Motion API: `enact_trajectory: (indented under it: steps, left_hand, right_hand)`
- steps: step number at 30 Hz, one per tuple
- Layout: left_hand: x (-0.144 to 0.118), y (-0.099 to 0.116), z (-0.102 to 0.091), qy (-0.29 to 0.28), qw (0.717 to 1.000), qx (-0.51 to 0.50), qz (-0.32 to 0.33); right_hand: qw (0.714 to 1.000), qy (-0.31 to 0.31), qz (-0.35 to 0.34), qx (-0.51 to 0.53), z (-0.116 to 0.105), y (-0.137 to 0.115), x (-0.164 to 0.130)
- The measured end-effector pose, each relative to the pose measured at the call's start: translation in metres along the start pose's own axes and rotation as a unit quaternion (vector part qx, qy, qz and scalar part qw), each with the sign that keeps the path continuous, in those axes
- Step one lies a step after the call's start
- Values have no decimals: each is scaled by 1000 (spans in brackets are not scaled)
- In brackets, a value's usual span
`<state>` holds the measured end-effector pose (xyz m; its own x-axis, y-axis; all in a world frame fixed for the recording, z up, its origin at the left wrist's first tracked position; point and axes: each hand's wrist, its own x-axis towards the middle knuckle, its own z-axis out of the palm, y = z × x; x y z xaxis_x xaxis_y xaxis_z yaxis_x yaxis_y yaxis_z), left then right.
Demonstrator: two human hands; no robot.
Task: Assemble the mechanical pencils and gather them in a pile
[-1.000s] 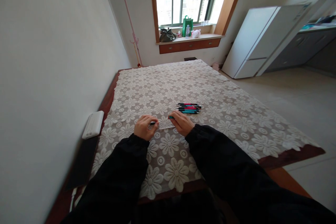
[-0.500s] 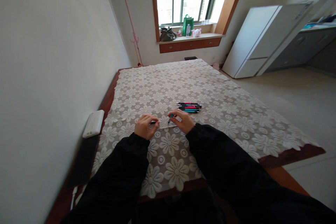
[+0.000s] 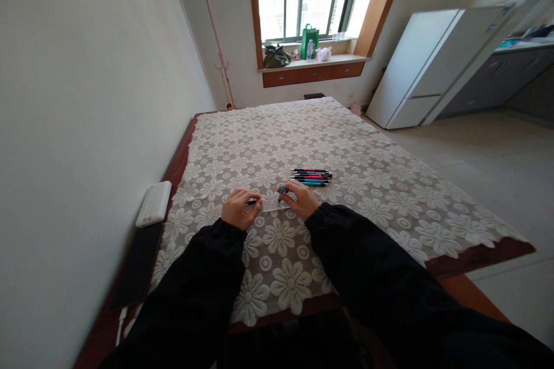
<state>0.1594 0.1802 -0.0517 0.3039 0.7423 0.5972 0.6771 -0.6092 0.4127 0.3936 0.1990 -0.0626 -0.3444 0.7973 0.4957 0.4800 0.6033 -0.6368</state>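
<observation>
My left hand [image 3: 241, 208] is closed in a pinch, with a short dark pen part [image 3: 251, 202] showing among its fingers. To its right, my right hand [image 3: 304, 199] pinches a small teal pen part [image 3: 282, 191], its dark end tilted down toward the cloth. A thin whitish strip [image 3: 275, 209] runs between the two hands, low over the tablecloth; whether either hand touches it I cannot tell. Just beyond my right hand lies a row of several pens [image 3: 310, 178] in black, red and teal, side by side.
A flower-patterned lace tablecloth [image 3: 291, 282] covers the table. At the left edge, by the wall, are a white power bank [image 3: 154, 203], a dark flat slab [image 3: 135, 268] and a white cable [image 3: 122, 323]. A white fridge [image 3: 426, 63] stands beyond the table on the right.
The teal part in my right hand has turned slightly, more of its teal side now showing. My left hand and the row of pens stay put.
</observation>
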Motion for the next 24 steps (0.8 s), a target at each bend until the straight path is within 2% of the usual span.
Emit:
enact_trajectory:
  steps: [4, 7, 13, 16, 21, 24]
  left_hand:
    - [0, 0, 0, 0, 1000, -1, 0]
    - [0, -3, 1, 0, 1000, 0, -1]
    - [-2, -4, 2, 0, 1000, 10, -8]
    - [-1, -3, 2, 4, 1000, 12, -6]
    - [-1, -3, 1, 2, 1000, 12, -8]
    - [-1, -4, 1, 5, 1000, 11, -4]
  right_hand:
    - [998, -34, 4, -60, 1, 4, -1]
    - [998, -38, -1, -56, 0, 1, -1]
    - [996, -30, -60, -51, -5, -8, -1]
    - [998, -34, -39, -46, -5, -7, -1]
    - [993, -81, 6, -91, -4, -3, 0]
    - [994, -65, 17, -92, -4, -2, 0]
